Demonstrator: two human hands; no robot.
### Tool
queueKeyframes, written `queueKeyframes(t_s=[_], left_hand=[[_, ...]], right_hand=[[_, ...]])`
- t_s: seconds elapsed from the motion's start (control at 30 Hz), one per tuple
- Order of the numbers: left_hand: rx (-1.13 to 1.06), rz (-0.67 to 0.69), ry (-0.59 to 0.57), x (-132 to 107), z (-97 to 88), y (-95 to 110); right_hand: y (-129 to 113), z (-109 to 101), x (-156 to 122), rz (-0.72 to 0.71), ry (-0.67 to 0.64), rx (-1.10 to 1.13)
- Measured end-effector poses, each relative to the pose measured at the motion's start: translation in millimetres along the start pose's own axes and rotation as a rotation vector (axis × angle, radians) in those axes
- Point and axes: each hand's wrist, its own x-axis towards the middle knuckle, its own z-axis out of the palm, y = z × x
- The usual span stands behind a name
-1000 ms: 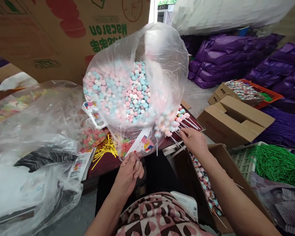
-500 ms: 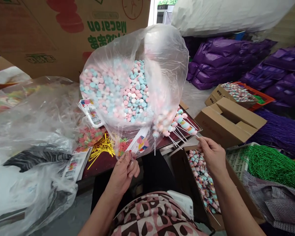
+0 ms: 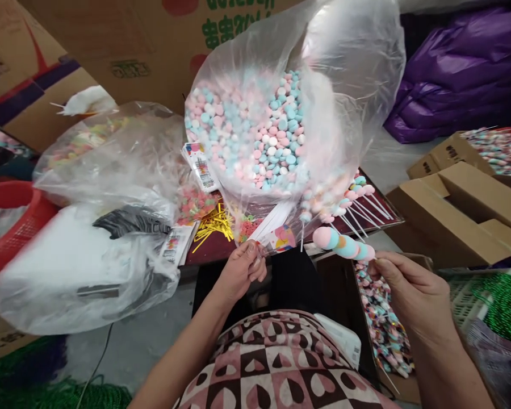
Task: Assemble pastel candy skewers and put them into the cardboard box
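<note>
Right fingers (image 3: 384,266) pinch a candy skewer (image 3: 344,245), tip toward nine o'clock; left fingers (image 3: 247,251) apparently pinch a clear wrapper (image 3: 264,248).

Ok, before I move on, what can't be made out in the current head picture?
Head view, candy skewer: the right hand hides most or all of its stick.
Head view, plastic wrapper: the left hand covers its pinched end.
Head view, candies at left: blurred by the cloudy bag.
Head view, red basket: cut off by the left edge.
</note>
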Motion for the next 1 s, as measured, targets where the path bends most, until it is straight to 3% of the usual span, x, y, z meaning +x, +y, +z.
queueKeyframes(t_s=[0.2,0.43,0.7,1.0], left_hand=[[0.044,0.009,-0.033,-2.6,-4.6,1.5],[0.131,0.055,-0.091,-1.4,-19.3,6.1],[0.276,0.037,-0.115,-5.7,-26.8,17.1],[0.654,0.022,-0.143,-10.4,-22.6,34.0]], right_hand=[[-4.3,10.1,3.6,-0.179,-0.100,-0.089],[-10.0,-0.5,13.6,-0.365,-0.189,-0.319],[-8.1,-1.2,15.4,-0.265,-0.228,-0.282],[-1.8,6.5,3.8,-0.233,-0.283,-0.277]])
